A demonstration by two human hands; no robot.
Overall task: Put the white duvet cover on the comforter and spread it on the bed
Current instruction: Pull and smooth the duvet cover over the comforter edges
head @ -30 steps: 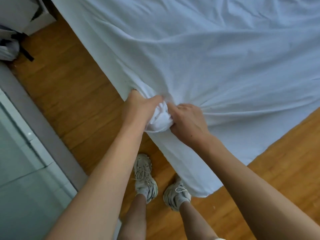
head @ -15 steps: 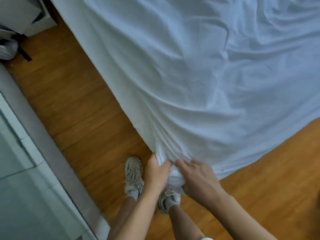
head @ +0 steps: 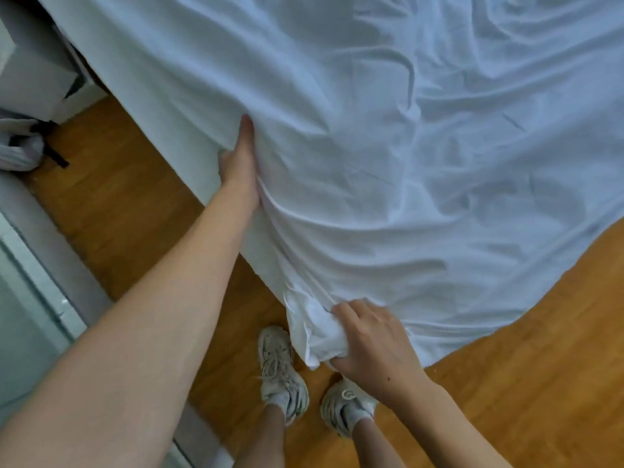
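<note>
White and grey furniture (head: 30, 72) fills the upper left corner, cut off by the picture's edge, so what it is cannot be made out. Below it a pale bundle with black straps (head: 23, 143) lies on the wooden floor (head: 111, 204), only partly in view. A grey sill and a pale tiled surface (head: 30, 298) run down the left side, narrowing the strip of floor between them and the bed.

The left hand (head: 239, 160) reaches along the left edge of the bed, fingers straight and pressed flat against the white duvet cover (head: 388, 146), the thumb spread against the hanging side. Its fingertips are partly sunk in a fold. The cover is spread wide over the bed, wrinkled, with its edge draping down over the bed's left side and its near corner hanging toward the floor. The bed itself and the comforter are hidden beneath the cloth; whether the comforter is inside cannot be told.

Two feet in pale sneakers (head: 283, 376) stand on the floor right at the bed's near corner, the hanging cloth just above them and touching the view of the right shoe.

The right hand (head: 374, 342) grips the bunched corner of the cover, fingers curled round a wad of white cloth. To its right, open wooden floor stretches along the bed's near edge to the picture's right border. The far side of the bed is cut off at the top.
</note>
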